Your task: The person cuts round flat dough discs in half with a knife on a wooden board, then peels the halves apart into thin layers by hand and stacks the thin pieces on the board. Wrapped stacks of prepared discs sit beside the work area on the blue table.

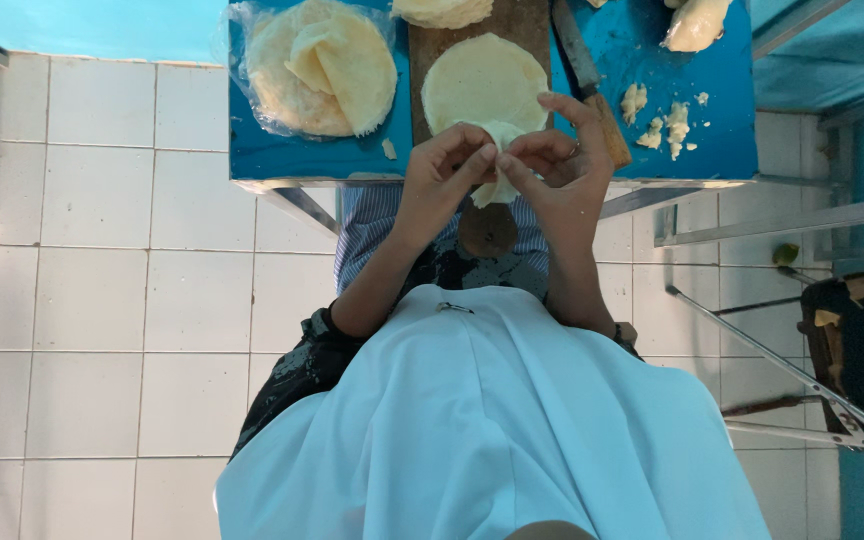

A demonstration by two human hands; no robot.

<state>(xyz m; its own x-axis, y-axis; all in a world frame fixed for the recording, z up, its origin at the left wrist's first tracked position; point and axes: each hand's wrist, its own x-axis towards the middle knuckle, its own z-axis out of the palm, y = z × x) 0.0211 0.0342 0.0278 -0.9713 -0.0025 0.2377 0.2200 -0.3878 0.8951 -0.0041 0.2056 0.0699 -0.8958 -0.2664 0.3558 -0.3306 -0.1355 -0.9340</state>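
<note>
Left hand curled, fingertips pinching the folded dough wrapper above the table edge, right hand pinching its other side, index finger raised, one flat round wrapper on the wooden board, one knife beside it

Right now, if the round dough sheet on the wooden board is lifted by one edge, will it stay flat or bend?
The round dough sheet would probably droop: the piece pinched by the left hand and right hand hangs limp. It looks thin, so likely light and easy to tear.
</note>
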